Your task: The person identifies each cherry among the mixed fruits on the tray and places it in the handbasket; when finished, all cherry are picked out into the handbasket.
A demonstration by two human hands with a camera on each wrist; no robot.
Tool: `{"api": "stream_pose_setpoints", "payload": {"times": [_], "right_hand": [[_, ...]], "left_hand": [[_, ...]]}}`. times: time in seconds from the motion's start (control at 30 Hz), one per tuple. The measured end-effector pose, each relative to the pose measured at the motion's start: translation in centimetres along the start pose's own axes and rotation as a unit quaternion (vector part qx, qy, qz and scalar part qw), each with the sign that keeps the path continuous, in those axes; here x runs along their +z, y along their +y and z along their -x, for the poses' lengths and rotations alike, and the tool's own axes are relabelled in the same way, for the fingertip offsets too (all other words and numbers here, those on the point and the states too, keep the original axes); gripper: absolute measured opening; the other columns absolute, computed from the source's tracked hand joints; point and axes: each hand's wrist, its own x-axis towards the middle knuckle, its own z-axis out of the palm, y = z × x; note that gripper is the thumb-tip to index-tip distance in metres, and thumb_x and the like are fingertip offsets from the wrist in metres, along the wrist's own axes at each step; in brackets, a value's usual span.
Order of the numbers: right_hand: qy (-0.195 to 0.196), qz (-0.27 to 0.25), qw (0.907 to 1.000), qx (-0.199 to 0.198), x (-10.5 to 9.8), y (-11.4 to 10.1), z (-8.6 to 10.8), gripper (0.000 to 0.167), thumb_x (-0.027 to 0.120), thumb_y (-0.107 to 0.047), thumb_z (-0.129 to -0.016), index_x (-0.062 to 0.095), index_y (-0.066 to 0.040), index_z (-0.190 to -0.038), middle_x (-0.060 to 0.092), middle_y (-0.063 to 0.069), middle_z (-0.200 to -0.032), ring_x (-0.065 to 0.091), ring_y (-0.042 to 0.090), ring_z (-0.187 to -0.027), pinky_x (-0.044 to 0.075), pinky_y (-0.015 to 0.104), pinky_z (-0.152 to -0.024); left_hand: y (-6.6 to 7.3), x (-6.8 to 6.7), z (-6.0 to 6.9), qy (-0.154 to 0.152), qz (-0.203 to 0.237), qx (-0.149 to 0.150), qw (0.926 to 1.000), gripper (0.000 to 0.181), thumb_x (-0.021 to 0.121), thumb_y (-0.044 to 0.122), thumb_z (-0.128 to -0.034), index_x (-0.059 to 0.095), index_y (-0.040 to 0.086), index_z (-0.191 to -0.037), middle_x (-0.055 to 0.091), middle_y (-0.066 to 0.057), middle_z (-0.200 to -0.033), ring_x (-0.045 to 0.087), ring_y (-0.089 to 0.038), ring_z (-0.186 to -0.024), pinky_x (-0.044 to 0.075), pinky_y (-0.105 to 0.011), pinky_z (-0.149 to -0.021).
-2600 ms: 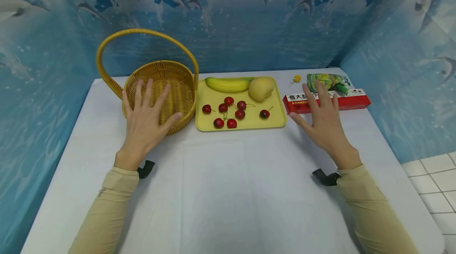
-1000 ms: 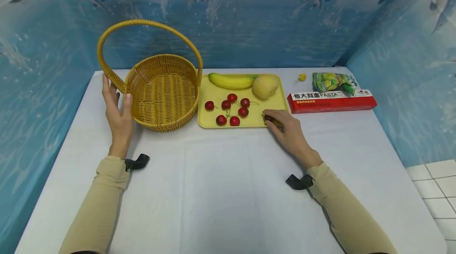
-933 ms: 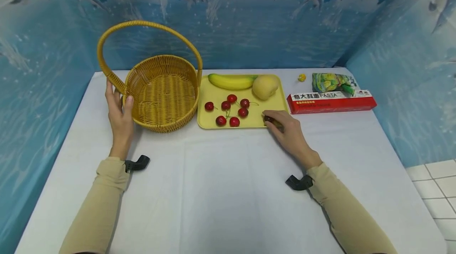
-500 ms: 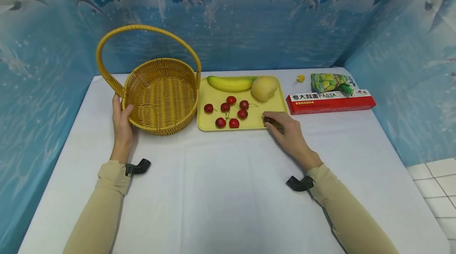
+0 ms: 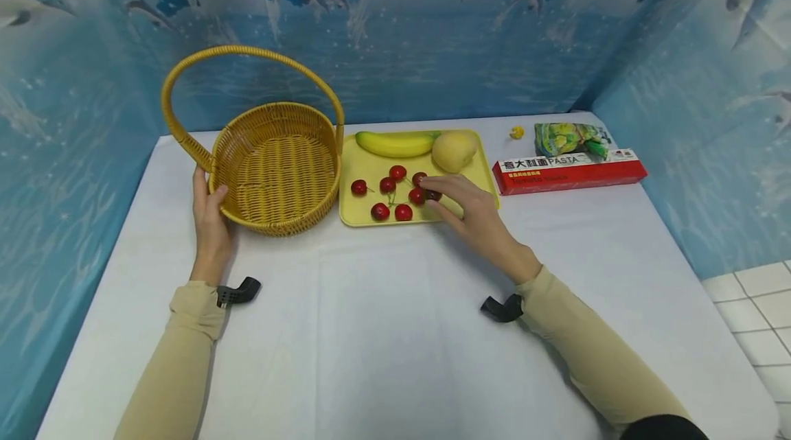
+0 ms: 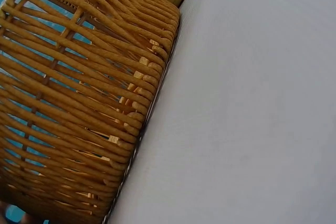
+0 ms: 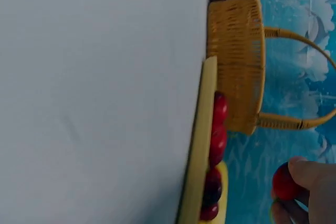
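Observation:
At the left of the head view stands an empty wicker basket (image 5: 281, 172) with a tall arched handle. The left hand (image 5: 212, 224) holds its left side, the thumb on the outer wall below the rim. The right hand (image 5: 472, 217) pinches a dark cherry (image 5: 433, 195) over the yellow tray (image 5: 349, 219); in the right wrist view this cherry (image 7: 285, 182) sits between thumb and fingers, off the tray. Several red cherries (image 5: 404, 212) lie on the tray, with a banana (image 5: 395, 145) and a round pale yellow fruit (image 5: 454, 152) behind them.
Right of the tray lie a red pasta box (image 5: 571, 180), a green packet (image 5: 568, 138) partly over it and a small yellow piece (image 5: 516, 132). A blue dolphin-print cloth (image 5: 408, 76) hangs behind the white table (image 5: 371, 330).
The right hand has lifted the dark cherry from the tray's right end and moved left with it. The left hand has kept its hold on the basket since half a second ago.

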Motion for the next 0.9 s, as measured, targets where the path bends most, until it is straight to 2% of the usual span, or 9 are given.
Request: {"api": "stream_pose_setpoints", "payload": {"times": [0.23, 0.37, 0.43, 0.57, 0.7, 0.9], "right_hand": [[-0.014, -0.027, 0.9976, -0.063, 2.5, -3.9, -5.6, 0.042, 0.077, -0.011, -0.096, 0.069, -0.007, -0.137, 0.072, 0.009, -0.133, 0.066, 0.022, -0.123, 0.057, 0.038, -0.104], [-0.017, -0.034, 0.9961, -0.08, 4.1, -5.1, -7.8, 0.037, 0.074, -0.01, -0.099, 0.069, -0.004, -0.135, 0.072, 0.01, -0.132, 0.067, 0.022, -0.118, 0.058, 0.037, -0.099], [-0.021, -0.037, 0.9955, -0.084, 5.0, -5.7, -8.6, 0.036, 0.073, -0.009, -0.099, 0.069, -0.003, -0.135, 0.072, 0.011, -0.131, 0.066, 0.023, -0.12, 0.057, 0.035, -0.1], [-0.023, -0.041, 0.994, -0.098, 6.8, -6.7, -10.1, 0.035, 0.072, -0.01, -0.1, 0.069, -0.002, -0.134, 0.072, 0.012, -0.131, 0.066, 0.024, -0.123, 0.054, 0.032, -0.105], [-0.038, -0.037, 0.9929, -0.107, 8.8, -7.9, -11.1, 0.033, 0.07, -0.014, -0.102, 0.069, -0.001, -0.133, 0.072, 0.013, -0.131, 0.065, 0.024, -0.124, 0.053, 0.03, -0.108], [-0.09, -0.023, 0.9942, -0.055, 10.3, -8.1, -10.7, 0.043, 0.066, -0.022, -0.105, 0.062, -0.006, -0.145, 0.065, 0.01, -0.145, 0.057, 0.022, -0.137, 0.045, 0.03, -0.118]], "left_hand": [[-0.1, -0.3, 0.1, 0.003, -0.005, 0.002, 1.0, 0.064, 0.042, 0.019, -0.1063, 0.027, 0.038, -0.166, 0.032, -0.001, -0.171, 0.035, -0.028, -0.155, 0.03, -0.041, -0.129], [-0.3, 0.0, -0.1, -0.007, -0.019, 0.008, 0.9998, 0.064, 0.044, 0.021, -0.1075, 0.025, 0.038, -0.166, 0.031, -0.001, -0.171, 0.034, -0.028, -0.156, 0.027, -0.045, -0.131], [-0.4, 0.2, -0.2, -0.009, -0.029, 0.014, 0.9994, 0.063, 0.045, 0.022, -0.1072, 0.026, 0.038, -0.166, 0.033, -0.002, -0.171, 0.035, -0.028, -0.156, 0.027, -0.046, -0.131], [-0.4, 0.2, -0.4, -0.008, -0.046, 0.019, 0.9987, 0.063, 0.046, 0.024, -0.1068, 0.027, 0.04, -0.165, 0.034, -0.003, -0.17, 0.037, -0.029, -0.155, 0.027, -0.046, -0.13], [-0.2, -0.1, -0.3, -0.006, -0.038, 0.017, 0.9991, 0.063, 0.046, 0.024, -0.1067, 0.027, 0.04, -0.165, 0.034, -0.003, -0.17, 0.037, -0.029, -0.155, 0.028, -0.046, -0.13], [-0.2, -0.2, -0.1, -0.001, -0.025, 0.014, 0.9996, 0.064, 0.047, 0.023, -0.1063, 0.027, 0.036, -0.166, 0.035, -0.004, -0.169, 0.037, -0.03, -0.154, 0.028, -0.044, -0.13]]}}
